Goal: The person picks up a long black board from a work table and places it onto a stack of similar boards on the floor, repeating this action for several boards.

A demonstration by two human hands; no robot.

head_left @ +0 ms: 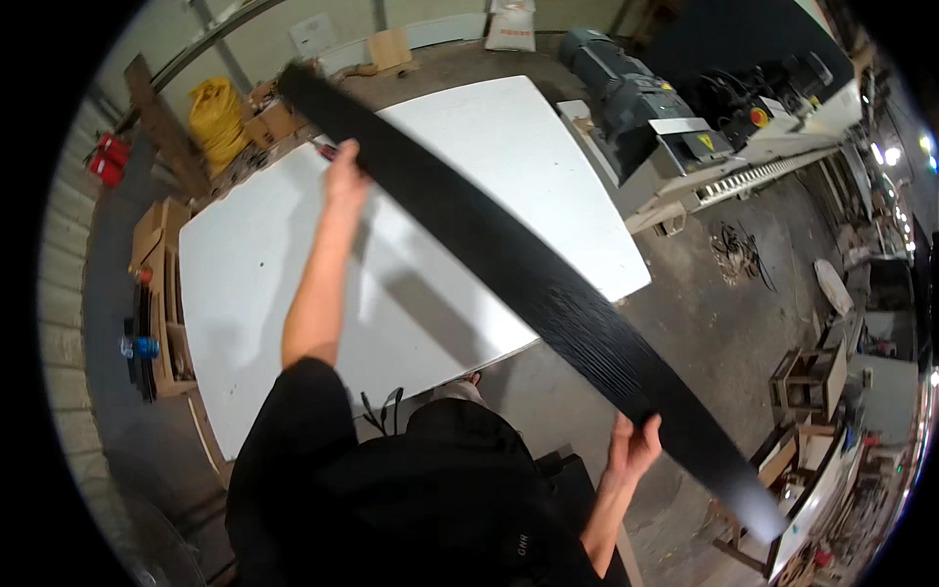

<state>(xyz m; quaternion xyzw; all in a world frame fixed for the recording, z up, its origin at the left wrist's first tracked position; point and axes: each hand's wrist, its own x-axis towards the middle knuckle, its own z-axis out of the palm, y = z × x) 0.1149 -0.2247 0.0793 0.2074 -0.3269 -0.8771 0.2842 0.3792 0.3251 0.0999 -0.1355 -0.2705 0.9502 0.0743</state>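
Note:
A long black plank (pixel 479 235) with a grooved, grain-like surface slants across the view, from far left to near right. It is held up above a large white tabletop (pixel 249 313), and its near right end reaches out past the table over the floor. My left hand (pixel 345 178) is closed on the plank's near edge toward the far end. Farther down that same edge, my right hand (pixel 634 445) grips it with the thumb showing. The fingers under the plank are hidden. A small red and dark object (pixel 325 150) lies beside my left hand, too small to name.
Grey machinery with a motor (pixel 626 93) stands beyond the table at far right. A yellow sack (pixel 217 125) and cardboard boxes sit at far left. Tangled cables (pixel 741 256) lie on the right floor, near a wooden stool (pixel 810 377). A white sack (pixel 511 25) stands at the back.

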